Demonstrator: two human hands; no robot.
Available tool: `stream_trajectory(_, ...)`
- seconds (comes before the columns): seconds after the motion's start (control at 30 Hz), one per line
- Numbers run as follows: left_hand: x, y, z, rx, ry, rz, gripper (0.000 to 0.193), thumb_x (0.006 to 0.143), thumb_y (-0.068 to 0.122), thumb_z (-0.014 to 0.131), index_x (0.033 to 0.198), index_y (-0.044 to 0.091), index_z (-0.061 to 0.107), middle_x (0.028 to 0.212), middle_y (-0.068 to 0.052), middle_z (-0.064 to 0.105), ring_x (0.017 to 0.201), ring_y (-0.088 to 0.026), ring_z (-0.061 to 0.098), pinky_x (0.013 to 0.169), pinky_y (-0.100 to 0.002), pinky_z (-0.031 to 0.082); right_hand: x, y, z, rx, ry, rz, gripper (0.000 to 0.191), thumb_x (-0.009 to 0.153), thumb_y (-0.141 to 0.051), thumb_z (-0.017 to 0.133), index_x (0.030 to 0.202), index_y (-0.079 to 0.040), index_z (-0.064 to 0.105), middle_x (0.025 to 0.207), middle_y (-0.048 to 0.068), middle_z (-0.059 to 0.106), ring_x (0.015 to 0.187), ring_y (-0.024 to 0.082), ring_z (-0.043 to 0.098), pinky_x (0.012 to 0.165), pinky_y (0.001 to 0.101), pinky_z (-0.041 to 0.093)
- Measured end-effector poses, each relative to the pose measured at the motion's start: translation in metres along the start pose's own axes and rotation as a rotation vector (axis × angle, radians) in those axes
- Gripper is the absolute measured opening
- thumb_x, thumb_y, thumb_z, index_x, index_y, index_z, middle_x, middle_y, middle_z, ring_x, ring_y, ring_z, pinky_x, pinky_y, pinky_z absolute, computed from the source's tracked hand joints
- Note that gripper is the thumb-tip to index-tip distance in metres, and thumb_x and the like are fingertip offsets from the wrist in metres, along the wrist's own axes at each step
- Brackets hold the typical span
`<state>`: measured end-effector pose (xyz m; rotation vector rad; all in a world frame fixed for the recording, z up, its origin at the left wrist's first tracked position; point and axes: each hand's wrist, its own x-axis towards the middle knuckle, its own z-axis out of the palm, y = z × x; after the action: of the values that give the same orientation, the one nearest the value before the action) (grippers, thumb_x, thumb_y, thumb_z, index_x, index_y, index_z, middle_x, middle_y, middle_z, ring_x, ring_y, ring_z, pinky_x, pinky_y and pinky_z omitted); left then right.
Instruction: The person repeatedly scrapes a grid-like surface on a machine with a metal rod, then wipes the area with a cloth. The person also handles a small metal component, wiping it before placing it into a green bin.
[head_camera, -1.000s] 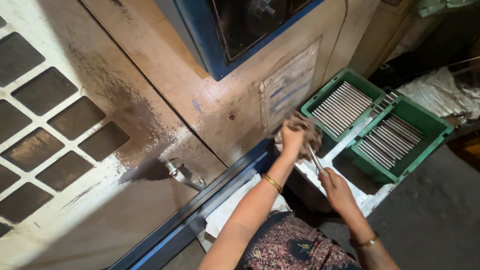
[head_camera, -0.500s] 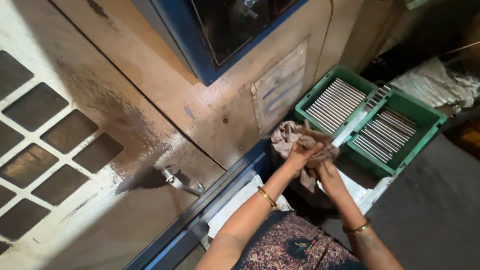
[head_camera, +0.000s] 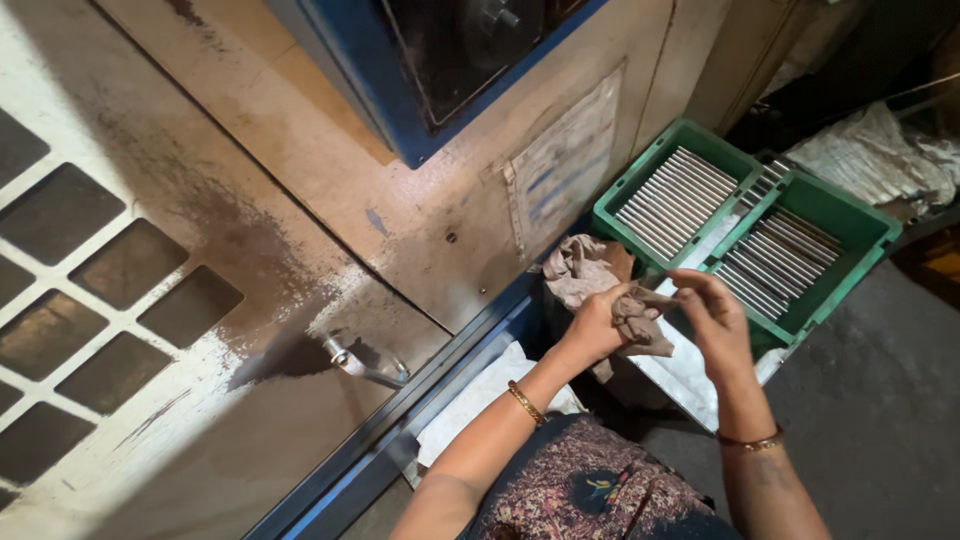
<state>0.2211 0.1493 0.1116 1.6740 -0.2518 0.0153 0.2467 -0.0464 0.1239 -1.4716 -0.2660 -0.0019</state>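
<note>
My left hand (head_camera: 600, 322) grips a dirty brown rag (head_camera: 585, 268) bunched around something thin; what is wrapped inside is hidden. My right hand (head_camera: 712, 318) pinches the rag's end right beside the left, fingers closed on it. Both hands hover just in front of two green plastic crates (head_camera: 835, 205) that hold several rows of grey metal rods (head_camera: 672, 200). A gold bangle sits on each wrist.
A big beige machine panel (head_camera: 300, 200) with a blue-framed window (head_camera: 440, 90) and a small metal handle (head_camera: 365, 365) fills the left. White sheets (head_camera: 690, 370) lie under the hands. Crumpled pale cloth (head_camera: 880, 155) lies at the upper right, grey floor (head_camera: 880, 400) below it.
My hands were apart with a thin rod between them; they have come together on the rag and dropped slightly toward me.
</note>
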Motion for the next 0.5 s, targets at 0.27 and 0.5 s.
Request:
stream_trajectory(0.27, -0.003, -0.001, 0.009, 0.161, -0.030, 0.074, 0.047, 0.082, 0.027, 0.079, 0.120, 0.003, 0.067, 0.100, -0.015, 0.076, 0.091, -0.028, 0.076, 0.081, -0.038, 0.060, 0.009, -0.001, 0.025, 0.078, -0.012, 0.158, 0.020, 0.102, -0.011, 0.061, 0.109, 0.004, 0.072, 0.123, 0.009, 0.071, 0.102, 0.012, 0.068, 0.084, 0.0281, 0.058)
stream_trajectory(0.5, 0.001, -0.013, 0.019, 0.328, -0.050, 0.012, 0.039, 0.078, 0.030, 0.080, 0.101, 0.001, 0.065, 0.092, -0.020, 0.074, 0.090, -0.036, 0.073, 0.079, -0.043, 0.058, 0.018, 0.017, 0.001, 0.099, 0.011, 0.201, 0.017, 0.103, -0.010, 0.057, 0.096, 0.002, 0.067, 0.111, 0.016, 0.076, 0.103, 0.023, 0.068, 0.090, 0.0353, 0.054)
